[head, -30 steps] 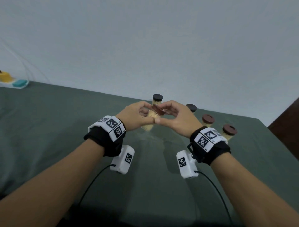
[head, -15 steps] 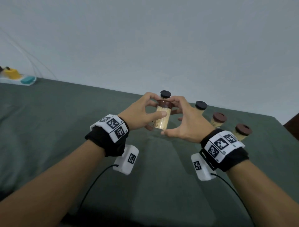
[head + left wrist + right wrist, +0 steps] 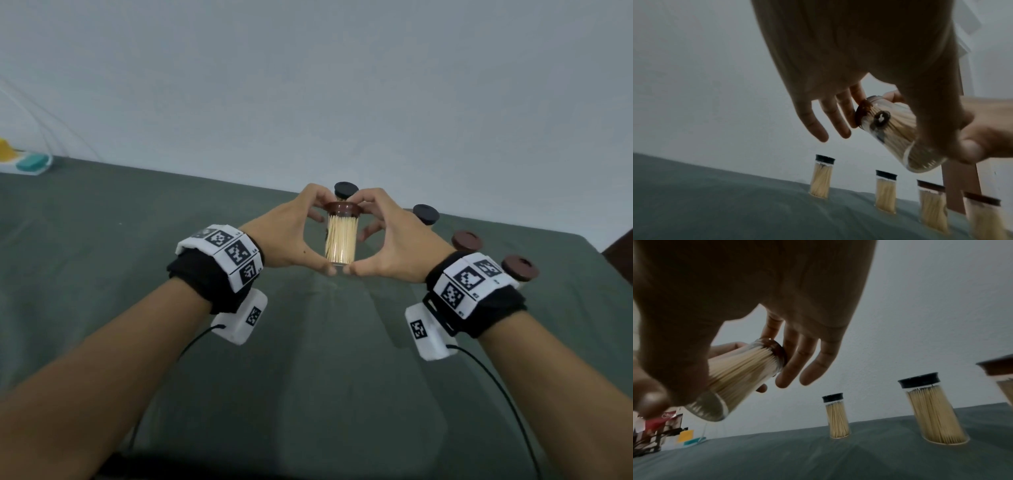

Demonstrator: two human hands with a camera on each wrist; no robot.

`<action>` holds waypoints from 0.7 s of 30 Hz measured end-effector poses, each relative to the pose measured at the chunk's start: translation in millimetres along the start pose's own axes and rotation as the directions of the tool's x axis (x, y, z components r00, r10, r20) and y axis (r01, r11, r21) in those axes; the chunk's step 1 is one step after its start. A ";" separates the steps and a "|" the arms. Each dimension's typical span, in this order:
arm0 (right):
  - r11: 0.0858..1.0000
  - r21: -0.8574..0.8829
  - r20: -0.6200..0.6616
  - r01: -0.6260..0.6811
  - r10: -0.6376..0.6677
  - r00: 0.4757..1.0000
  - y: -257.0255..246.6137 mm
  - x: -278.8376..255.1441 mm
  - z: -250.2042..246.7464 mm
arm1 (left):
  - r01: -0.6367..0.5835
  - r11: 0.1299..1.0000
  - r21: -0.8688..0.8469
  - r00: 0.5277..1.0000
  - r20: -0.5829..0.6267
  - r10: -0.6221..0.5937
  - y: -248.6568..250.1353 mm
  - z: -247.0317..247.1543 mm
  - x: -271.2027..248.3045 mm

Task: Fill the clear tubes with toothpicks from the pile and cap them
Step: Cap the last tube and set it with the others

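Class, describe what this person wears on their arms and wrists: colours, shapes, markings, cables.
Both forearms are bare, without sleeves. Each wrist carries a black fabric wristband topped by white blocks printed with black square markers. Under each wrist hangs a white boxy camera bearing a smaller marker, trailing a thin black cable.

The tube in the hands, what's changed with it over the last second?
The tube went from tilted, with the brown cap half on, to upright with the cap seated. The left hand and right hand shifted their hold: thumbs now under the base, forefingers on the cap. The four capped tubes standing behind stayed put.
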State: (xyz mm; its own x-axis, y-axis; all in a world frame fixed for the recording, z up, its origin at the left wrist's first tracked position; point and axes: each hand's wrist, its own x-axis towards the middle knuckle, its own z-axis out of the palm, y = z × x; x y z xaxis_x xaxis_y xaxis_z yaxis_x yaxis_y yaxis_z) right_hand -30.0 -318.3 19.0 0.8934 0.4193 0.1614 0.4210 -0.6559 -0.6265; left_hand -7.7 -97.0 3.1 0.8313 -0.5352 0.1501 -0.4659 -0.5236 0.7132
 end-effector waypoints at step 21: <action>0.874 -0.344 -0.196 -0.344 0.292 0.936 74.2 148.4 29.3 | 0.309 0.944 -0.112 0.837 -0.439 -0.326 -79.3 -27.5 54.0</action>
State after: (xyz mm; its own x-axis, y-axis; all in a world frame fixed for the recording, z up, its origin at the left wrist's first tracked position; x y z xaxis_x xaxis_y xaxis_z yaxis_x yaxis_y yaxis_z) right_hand 129.3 -286.4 -25.8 0.9900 0.0779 0.1177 0.1139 -0.9332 -0.3407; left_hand 82.5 -66.2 -26.5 0.9810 0.0139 0.1936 -0.1489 -0.5856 0.7968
